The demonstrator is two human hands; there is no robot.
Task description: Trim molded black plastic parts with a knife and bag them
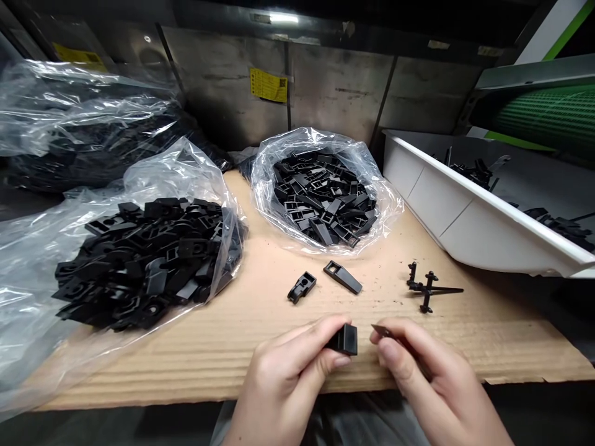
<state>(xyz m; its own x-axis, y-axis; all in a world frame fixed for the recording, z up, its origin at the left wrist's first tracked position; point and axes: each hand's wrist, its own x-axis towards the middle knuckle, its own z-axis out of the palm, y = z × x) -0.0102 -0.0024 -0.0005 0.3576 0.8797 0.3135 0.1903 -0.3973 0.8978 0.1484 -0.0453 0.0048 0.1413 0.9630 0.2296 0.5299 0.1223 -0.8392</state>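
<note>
Near the front edge of the cardboard, my left hand (292, 371) pinches a black plastic part (344, 339) between thumb and fingertips, its squared end facing right. Just right of it, my right hand (427, 371) is closed on a thin, dark pointed blade (382, 331), whose tip points left towards the black part without touching it. Beyond the hands lie a small black clip (302, 287) and a black tapered piece (343, 277). A black branched sprue (426, 288) rests farther right.
Black parts fill an open plastic bag (325, 198) at the back middle and another bag (153, 260) at the left. A white bin (465, 217) with black pieces stands at the right. The cardboard sheet (260, 310) covers the work surface.
</note>
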